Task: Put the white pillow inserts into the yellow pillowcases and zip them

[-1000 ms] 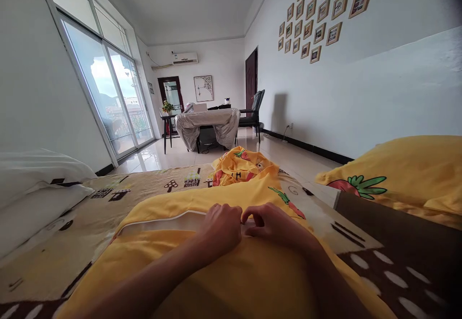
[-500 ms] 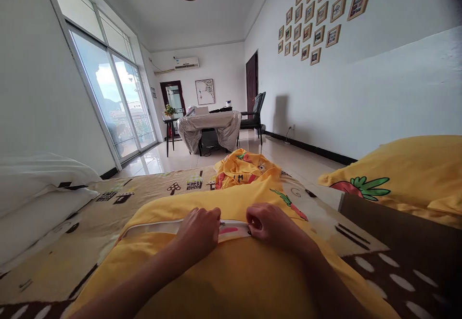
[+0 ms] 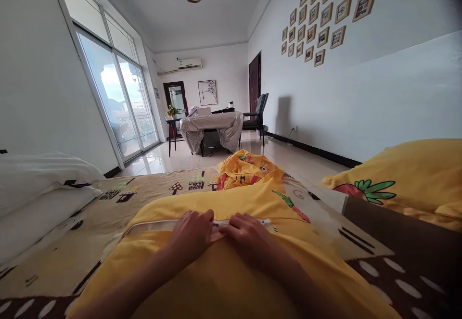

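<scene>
A large yellow cushion cover (image 3: 216, 280) with a carrot print lies in front of me, a long opening with a white edge (image 3: 151, 226) running across its top. My left hand (image 3: 193, 231) is closed on the edge of this opening, near its middle. Just to the right, my right hand (image 3: 249, 236) is closed at the same edge, its thumb and fingers pinched together close to my left fingertips. A pale, pink-marked strip shows between the hands. Whatever small part the fingertips hold is too hidden to tell.
Crumpled yellow fabric (image 3: 249, 167) lies beyond the cover on a patterned blanket (image 3: 162, 184). White pillows (image 3: 39, 203) are at the left, a yellow pillow (image 3: 415, 174) at the right. A covered table (image 3: 212, 121) and a chair (image 3: 258, 114) stand farther back.
My right hand has moved left, close to my left hand, uncovering the right end of the opening. My left hand has shifted slightly left. The view has shifted a little.
</scene>
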The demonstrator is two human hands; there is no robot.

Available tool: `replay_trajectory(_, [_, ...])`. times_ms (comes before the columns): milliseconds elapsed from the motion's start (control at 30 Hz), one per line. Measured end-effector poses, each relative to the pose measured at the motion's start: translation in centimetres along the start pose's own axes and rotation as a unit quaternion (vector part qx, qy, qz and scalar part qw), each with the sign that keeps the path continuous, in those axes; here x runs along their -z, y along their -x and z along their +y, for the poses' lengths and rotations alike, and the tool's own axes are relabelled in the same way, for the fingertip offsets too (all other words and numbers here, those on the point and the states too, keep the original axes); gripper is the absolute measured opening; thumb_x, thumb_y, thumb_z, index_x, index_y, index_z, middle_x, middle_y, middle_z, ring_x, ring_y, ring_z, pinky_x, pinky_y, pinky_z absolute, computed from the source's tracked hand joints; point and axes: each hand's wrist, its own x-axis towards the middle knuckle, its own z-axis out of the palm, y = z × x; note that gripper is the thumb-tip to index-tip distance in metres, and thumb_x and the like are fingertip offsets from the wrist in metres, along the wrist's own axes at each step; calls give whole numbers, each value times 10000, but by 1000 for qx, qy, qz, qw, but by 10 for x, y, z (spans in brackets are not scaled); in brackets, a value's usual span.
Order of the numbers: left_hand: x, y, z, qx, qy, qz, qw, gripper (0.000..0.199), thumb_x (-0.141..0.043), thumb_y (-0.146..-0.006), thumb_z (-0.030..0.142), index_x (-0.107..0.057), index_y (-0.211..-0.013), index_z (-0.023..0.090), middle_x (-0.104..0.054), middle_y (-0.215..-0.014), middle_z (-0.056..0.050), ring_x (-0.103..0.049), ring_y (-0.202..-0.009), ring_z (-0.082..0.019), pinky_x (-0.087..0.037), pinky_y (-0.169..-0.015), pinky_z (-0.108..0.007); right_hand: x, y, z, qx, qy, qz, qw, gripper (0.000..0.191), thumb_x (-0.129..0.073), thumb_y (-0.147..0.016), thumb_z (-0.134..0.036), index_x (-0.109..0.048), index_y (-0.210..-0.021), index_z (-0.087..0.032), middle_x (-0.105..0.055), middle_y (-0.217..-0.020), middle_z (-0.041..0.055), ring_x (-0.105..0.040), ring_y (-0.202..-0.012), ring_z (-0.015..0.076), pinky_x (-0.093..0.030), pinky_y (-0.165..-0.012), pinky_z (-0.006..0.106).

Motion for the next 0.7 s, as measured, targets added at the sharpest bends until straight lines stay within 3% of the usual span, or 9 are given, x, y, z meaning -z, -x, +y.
replay_trajectory(300, [1,6,-12,18,43,16,999,210,-395,-862,246,-531,-708,202,-634,-647,-31,-541,-639,-174,-188,-559,-289,-3,0,1,51,29,31,998,189,-495,-891,-121,-678,-872,-167,-591,-759,41,-483,-721,153,-344,-668,269])
replay_trajectory(700, [2,16,-32,40,34,27,998,238,-361,-893,267,-516,-723,209,-628,-658,-26,-542,-654,-181,-191,-570,-287,-6,-1,3,59,23,67,996,232,-482,-904,-143,-634,-730,-162,-561,-685,21,-455,-664,132,-321,-645,260])
